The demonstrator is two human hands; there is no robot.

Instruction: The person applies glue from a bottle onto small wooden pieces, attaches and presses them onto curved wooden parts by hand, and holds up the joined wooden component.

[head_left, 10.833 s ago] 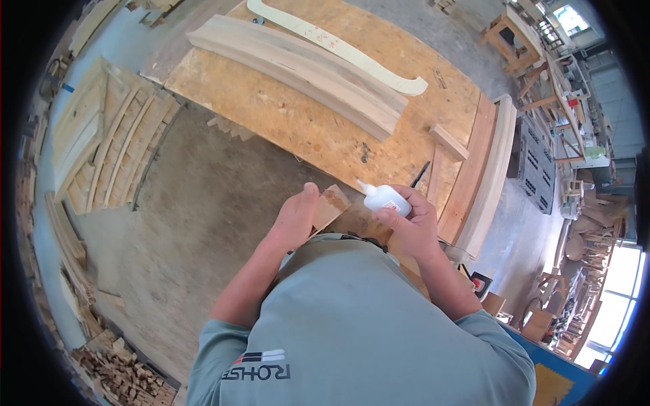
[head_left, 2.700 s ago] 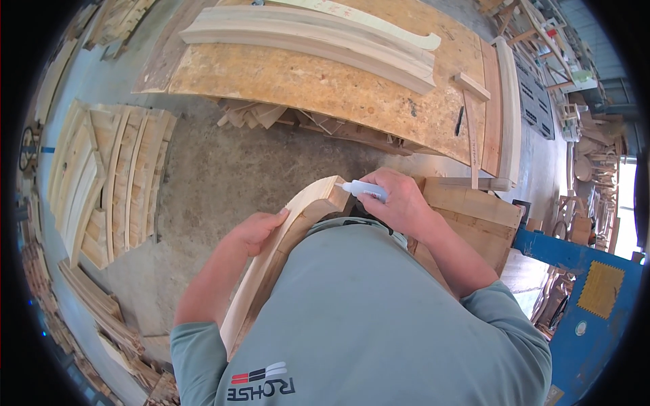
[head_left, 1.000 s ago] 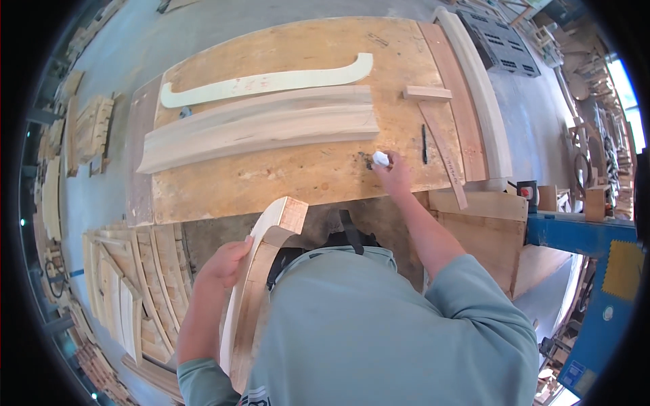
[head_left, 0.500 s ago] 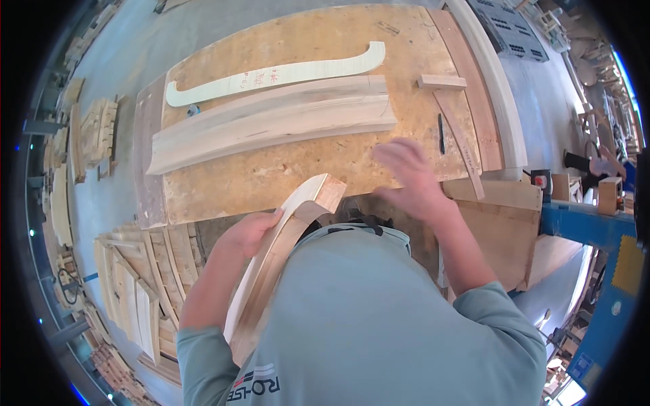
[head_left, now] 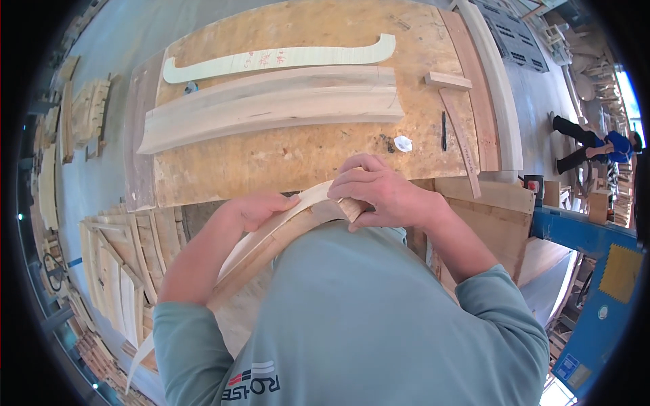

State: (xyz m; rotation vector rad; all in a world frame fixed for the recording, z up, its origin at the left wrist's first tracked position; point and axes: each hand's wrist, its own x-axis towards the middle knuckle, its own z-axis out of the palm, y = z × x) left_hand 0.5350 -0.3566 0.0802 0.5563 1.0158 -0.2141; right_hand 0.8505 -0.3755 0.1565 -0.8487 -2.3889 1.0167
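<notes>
A long curved wooden piece [head_left: 288, 230] rests slantwise against my front, its upper end hooked. Around its edge my left hand [head_left: 261, 208] is closed, the thumb lying along the pale top face. My right hand [head_left: 379, 193] is closed over the hooked end, fingers on top and thumb below; whether anything small sits under those fingers is hidden. A broad, hollowed wooden block [head_left: 271, 105] lies on the workbench [head_left: 264, 166] ahead. Behind it is a pale flat template [head_left: 284, 59] with upturned ends and red handwriting.
On the bench's right are a crumpled white scrap [head_left: 403, 143], a dark pen-like stick [head_left: 444, 132], a small wooden bar [head_left: 448, 81] and a thin curved strip [head_left: 460, 142]. Wooden frames [head_left: 122, 257] stand lower left, a blue machine [head_left: 575, 233] right. Another person [head_left: 602, 145] is far right.
My right hand has moved left and down from above the bench onto the hooked end. The white scrap now shows on the bench. The other person has come further into view.
</notes>
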